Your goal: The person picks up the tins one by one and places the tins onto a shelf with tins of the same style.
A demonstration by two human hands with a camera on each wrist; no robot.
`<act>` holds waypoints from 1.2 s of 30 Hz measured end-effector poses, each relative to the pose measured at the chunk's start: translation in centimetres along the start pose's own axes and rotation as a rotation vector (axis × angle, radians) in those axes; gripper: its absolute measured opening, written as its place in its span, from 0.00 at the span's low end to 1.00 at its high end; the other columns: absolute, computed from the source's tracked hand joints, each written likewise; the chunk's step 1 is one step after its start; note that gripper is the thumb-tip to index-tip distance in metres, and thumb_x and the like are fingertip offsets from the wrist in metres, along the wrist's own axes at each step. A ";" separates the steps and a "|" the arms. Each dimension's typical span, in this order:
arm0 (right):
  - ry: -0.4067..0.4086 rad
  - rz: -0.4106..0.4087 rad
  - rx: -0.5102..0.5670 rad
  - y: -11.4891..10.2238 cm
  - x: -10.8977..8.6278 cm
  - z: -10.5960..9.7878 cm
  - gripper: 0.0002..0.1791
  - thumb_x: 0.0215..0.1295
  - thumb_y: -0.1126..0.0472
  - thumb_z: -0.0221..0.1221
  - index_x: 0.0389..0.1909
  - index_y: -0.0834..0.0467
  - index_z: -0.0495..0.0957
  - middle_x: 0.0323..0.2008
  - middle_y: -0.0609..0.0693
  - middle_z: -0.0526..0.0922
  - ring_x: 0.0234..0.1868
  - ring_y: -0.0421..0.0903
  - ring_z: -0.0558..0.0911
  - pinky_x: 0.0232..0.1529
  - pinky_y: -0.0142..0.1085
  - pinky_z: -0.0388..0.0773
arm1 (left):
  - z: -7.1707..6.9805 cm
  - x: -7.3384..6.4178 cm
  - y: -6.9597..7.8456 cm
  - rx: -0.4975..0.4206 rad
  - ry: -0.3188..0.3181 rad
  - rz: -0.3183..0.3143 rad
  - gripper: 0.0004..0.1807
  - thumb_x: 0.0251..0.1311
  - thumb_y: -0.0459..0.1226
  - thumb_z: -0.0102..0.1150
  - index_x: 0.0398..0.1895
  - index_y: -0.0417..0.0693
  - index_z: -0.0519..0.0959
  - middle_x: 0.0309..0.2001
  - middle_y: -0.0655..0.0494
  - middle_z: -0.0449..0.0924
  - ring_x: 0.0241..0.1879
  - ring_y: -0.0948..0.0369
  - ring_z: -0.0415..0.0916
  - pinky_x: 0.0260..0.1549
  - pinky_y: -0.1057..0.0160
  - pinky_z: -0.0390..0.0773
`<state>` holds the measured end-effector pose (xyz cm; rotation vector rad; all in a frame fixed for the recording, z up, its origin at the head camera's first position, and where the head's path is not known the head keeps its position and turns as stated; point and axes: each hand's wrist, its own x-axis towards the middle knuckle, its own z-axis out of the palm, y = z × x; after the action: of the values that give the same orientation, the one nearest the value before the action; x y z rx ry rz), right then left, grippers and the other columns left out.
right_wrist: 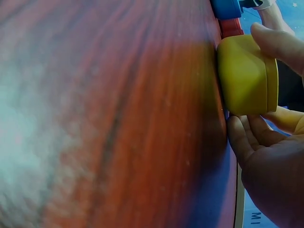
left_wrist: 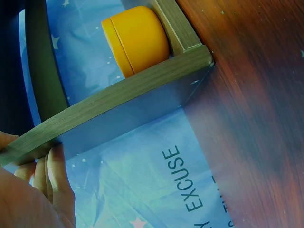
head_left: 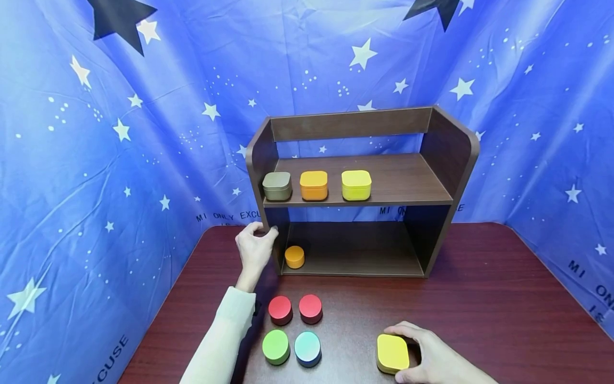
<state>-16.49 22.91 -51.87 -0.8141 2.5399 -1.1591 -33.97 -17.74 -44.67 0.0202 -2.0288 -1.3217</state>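
Note:
My left hand (head_left: 255, 249) pinches the left side panel of a dark brown two-tier shelf (head_left: 355, 240), its fingers (left_wrist: 58, 178) on the panel's outer face. Down at the front right, my right hand (head_left: 429, 354) grips a yellow rounded-square tin (head_left: 392, 353) between thumb and fingers. The tin's base lies right at the tabletop in the right wrist view. On the upper tier stand a grey-green tin (head_left: 277, 186), an orange tin (head_left: 314, 185) and another yellow tin (head_left: 356, 185). A small round orange tin (head_left: 295, 257) sits at the lower tier's left end.
Two round red tins (head_left: 280, 310) stand on the reddish-brown table (head_left: 503, 298) in front of the shelf, with a green tin (head_left: 275, 346) and a teal-topped blue tin (head_left: 307, 348) nearer the front. Behind everything hangs a blue starry cloth (head_left: 307, 64).

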 end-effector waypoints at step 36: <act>0.132 -0.132 -0.036 0.0 -0.1 0.7 0.31 0.53 0.56 0.80 0.58 0.44 0.82 0.52 0.34 0.84 0.49 0.28 0.77 0.47 0.27 0.73 | 0.0 -0.1 0.3 -0.015 0.020 -0.007 0.05 0.52 0.36 0.76 0.27 0.43 0.89 0.27 0.45 0.90 0.28 0.64 0.80 0.33 0.72 0.75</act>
<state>-16.14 22.50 -52.35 -0.9564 2.6556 -1.2483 -33.84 -17.55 -44.51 0.0338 -2.0038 -1.3360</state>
